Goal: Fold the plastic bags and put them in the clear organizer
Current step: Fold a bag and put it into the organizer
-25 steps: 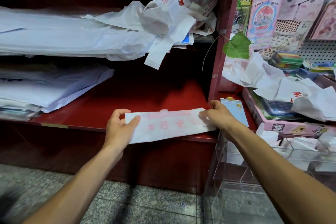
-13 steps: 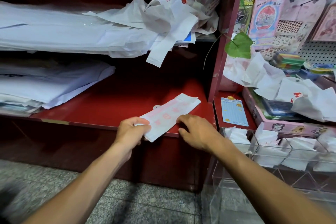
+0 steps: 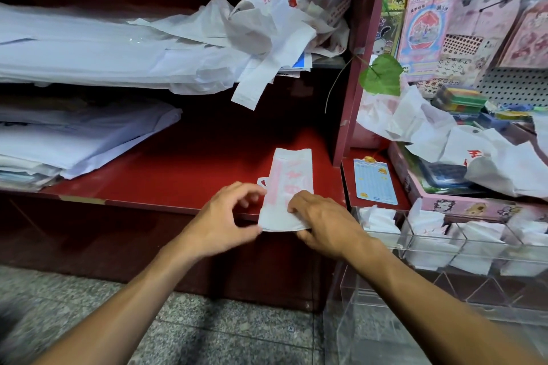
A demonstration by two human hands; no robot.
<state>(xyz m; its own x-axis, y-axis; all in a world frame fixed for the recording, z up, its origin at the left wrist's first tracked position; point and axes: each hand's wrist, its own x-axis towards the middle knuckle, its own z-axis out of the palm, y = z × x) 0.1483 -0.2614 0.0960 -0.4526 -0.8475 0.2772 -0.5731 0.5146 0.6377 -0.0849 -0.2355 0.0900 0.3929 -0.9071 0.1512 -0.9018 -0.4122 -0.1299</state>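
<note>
1. The right hand (image 3: 324, 221) presses its curled fingers onto the near end of the folded plastic bag (image 3: 289, 187), thumb tucked beneath the edge; a second ago it pinned the strip's far right end.
2. The left hand (image 3: 225, 221) pinches the bag's near-left corner between thumb and fingertips.
3. The bag has turned from lying crosswise to pointing away along the red shelf (image 3: 178, 178), its near end overhanging the edge — narrow folding looks done, end-over-end folding likely next.
4. The clear organizer (image 3: 444, 249) sits just right, several compartments already holding folded bags.
5. Loose bags (image 3: 261, 35) heap on the upper shelf, more crumpled bags (image 3: 444, 133) far right — plenty left.
6. A blue card (image 3: 374, 182) lies between bag and organizer; nothing blocks the way.
</note>
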